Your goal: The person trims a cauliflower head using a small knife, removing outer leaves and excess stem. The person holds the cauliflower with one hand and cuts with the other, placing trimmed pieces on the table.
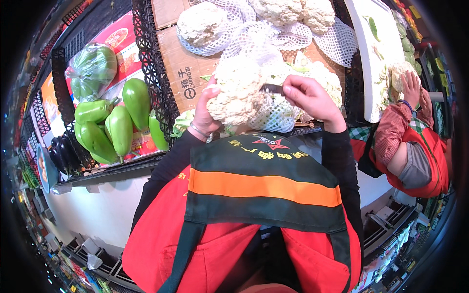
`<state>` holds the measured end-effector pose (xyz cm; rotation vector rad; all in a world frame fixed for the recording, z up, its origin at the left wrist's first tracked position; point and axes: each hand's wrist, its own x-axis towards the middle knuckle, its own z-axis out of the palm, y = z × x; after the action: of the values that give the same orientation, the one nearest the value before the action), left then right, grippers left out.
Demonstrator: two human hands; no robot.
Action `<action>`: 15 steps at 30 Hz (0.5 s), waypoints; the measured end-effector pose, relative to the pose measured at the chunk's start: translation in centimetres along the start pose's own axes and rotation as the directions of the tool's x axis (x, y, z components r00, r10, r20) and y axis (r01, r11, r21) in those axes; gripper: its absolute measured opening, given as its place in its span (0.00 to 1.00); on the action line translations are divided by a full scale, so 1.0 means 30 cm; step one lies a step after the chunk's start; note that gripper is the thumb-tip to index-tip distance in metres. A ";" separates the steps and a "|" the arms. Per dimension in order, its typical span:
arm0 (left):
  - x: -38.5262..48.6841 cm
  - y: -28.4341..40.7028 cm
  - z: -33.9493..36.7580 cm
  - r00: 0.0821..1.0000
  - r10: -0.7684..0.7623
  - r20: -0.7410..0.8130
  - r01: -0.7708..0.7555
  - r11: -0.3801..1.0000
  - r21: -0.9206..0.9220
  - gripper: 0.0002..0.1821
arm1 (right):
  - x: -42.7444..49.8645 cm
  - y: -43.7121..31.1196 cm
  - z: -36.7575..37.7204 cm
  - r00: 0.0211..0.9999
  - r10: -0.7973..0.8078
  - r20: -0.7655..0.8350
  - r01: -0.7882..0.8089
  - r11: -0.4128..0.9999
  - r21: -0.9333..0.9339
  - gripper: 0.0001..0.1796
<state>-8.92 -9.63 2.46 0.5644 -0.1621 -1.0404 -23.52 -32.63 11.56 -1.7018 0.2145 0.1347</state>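
A large cauliflower head (236,97) rests in my left hand (205,111), which grips it from the left side with the thumb over its edge. My right hand (306,96) pinches a small dark blade, probably a knife (272,88), whose tip meets the right side of the florets. Under and behind the blade lies a cauliflower in white foam netting (274,115). More cauliflower (322,82) sits just beyond my right hand. Farther back are a bare cauliflower head (202,22) and several loose foam net sleeves (253,40) on flattened cardboard (176,55).
Black plastic crate walls (152,55) divide the stand. Left of them lie green eggplants (119,128), a plastic-wrapped green vegetable (93,69) and dark purple eggplants (64,154). At right, a white foam box (373,62) stands beside a co-worker (414,146) whose hands touch another cauliflower (399,75).
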 end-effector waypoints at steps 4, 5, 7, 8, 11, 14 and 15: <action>-0.005 0.008 -0.040 0.984 -0.178 0.021 0.174 0.918 -0.357 0.40 | 0.035 0.017 -0.004 0.970 0.010 -0.244 0.056 0.964 0.261 0.11; -0.006 -0.001 -0.051 0.978 -0.176 0.111 0.207 0.873 -0.441 0.40 | 0.041 0.019 -0.001 0.966 0.021 -0.258 0.056 0.955 0.290 0.11; -0.007 -0.019 -0.068 0.970 -0.183 0.162 0.241 0.825 -0.511 0.40 | 0.056 0.023 0.012 0.951 0.048 -0.305 0.067 0.932 0.357 0.11; -0.004 -0.025 -0.075 0.969 -0.187 0.164 0.245 0.826 -0.507 0.39 | 0.060 0.026 0.018 0.957 0.038 -0.287 0.070 0.931 0.358 0.11; 0.004 -0.042 -0.087 0.974 -0.195 0.118 0.228 0.831 -0.507 0.38 | 0.065 0.035 0.023 0.976 0.048 -0.213 0.019 0.953 0.302 0.11; 0.013 -0.047 -0.089 0.975 -0.205 0.084 0.220 0.850 -0.479 0.38 | 0.062 0.045 0.019 0.978 0.066 -0.196 0.002 0.946 0.325 0.10; 0.015 -0.048 -0.088 0.975 -0.203 0.093 0.222 0.850 -0.478 0.38 | 0.059 0.047 0.020 0.974 0.081 -0.210 -0.007 0.943 0.333 0.10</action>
<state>-8.78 -9.58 -0.56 0.1007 0.1343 -1.2558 -22.07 -32.35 9.73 -1.3749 0.4188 -0.0573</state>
